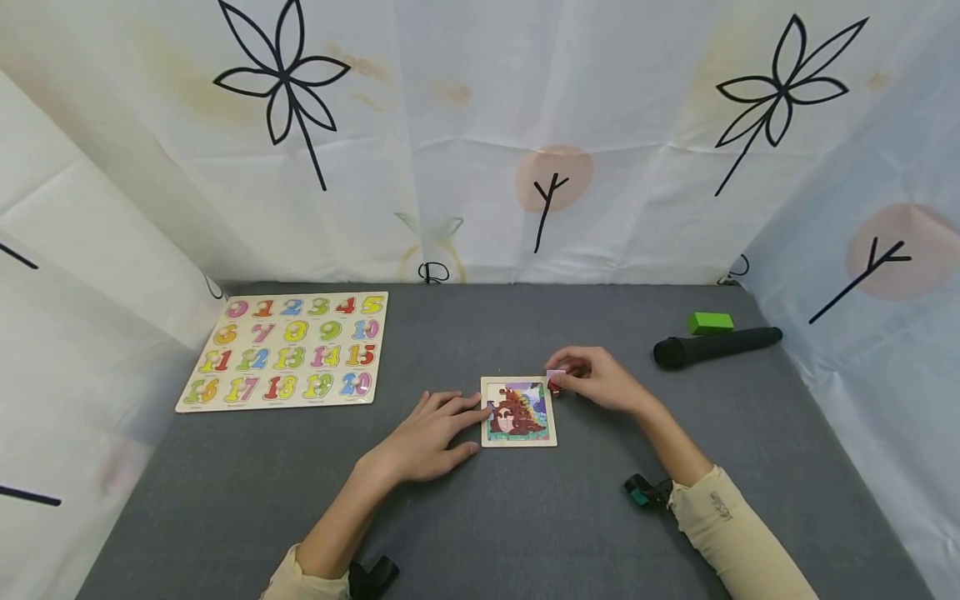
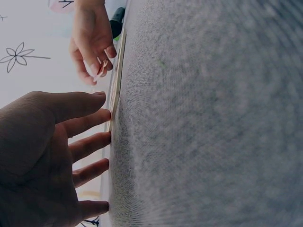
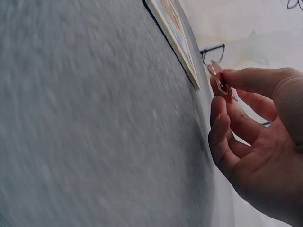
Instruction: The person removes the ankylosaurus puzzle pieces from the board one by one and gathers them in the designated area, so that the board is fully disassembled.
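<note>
A small square jigsaw puzzle (image 1: 519,417) in a pale wooden frame lies on the grey table, its picture a reddish-brown figure with a spiky back. My left hand (image 1: 433,435) rests at its left side, fingers spread and fairly straight, the index fingertip on the frame's left edge. Between thumb and fingers, my right hand (image 1: 600,379) pinches a small puzzle piece (image 1: 555,381), pink and red, by the puzzle's upper right corner. In the right wrist view the thin piece (image 3: 221,81) is held up edge-on, beyond the corner of the frame.
A wooden number board (image 1: 281,352) with colourful numerals lies at the back left. A black microphone (image 1: 716,345) and a green block (image 1: 710,322) are at the right. White patterned cloth (image 1: 480,100) hangs behind the table and along both sides.
</note>
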`<state>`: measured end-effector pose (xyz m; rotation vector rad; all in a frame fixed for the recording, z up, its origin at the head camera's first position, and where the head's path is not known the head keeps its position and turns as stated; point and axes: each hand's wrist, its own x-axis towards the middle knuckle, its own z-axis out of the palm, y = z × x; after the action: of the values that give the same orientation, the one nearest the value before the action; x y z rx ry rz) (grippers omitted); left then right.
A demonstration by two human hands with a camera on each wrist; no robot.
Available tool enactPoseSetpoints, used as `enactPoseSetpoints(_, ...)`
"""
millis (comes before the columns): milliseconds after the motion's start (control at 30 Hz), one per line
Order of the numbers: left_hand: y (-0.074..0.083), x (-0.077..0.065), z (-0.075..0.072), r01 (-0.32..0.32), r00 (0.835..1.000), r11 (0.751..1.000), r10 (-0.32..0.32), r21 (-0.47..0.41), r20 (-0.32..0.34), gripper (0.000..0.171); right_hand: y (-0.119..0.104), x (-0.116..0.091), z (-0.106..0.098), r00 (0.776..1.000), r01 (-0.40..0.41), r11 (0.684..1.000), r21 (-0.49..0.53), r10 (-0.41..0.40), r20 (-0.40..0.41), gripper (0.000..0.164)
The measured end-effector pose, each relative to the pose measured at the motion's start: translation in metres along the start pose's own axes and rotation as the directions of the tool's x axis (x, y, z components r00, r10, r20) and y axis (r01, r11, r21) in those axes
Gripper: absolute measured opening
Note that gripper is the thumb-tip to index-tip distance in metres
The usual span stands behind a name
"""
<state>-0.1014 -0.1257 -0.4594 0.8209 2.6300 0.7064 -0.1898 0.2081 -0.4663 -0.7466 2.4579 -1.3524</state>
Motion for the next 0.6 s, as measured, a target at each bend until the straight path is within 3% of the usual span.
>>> enactPoseSetpoints(367, 0.000, 0.000, 0.000, 0.003, 1.000, 1.000, -0.003, 0.003, 0.000, 0.056, 0.011, -0.004, -0.013, 1.000, -0.030, 0.999, -0.035, 0.029, -0.008, 0.013)
enactPoseSetpoints(600, 0.000, 0.000, 0.000, 0.001, 1.000, 1.000, -0.001, 0.002, 0.000, 0.056, 0.008, -0.004, -0.010, 0.997, -0.073, 0.986, -0.148, 0.070, -0.024, 0.013)
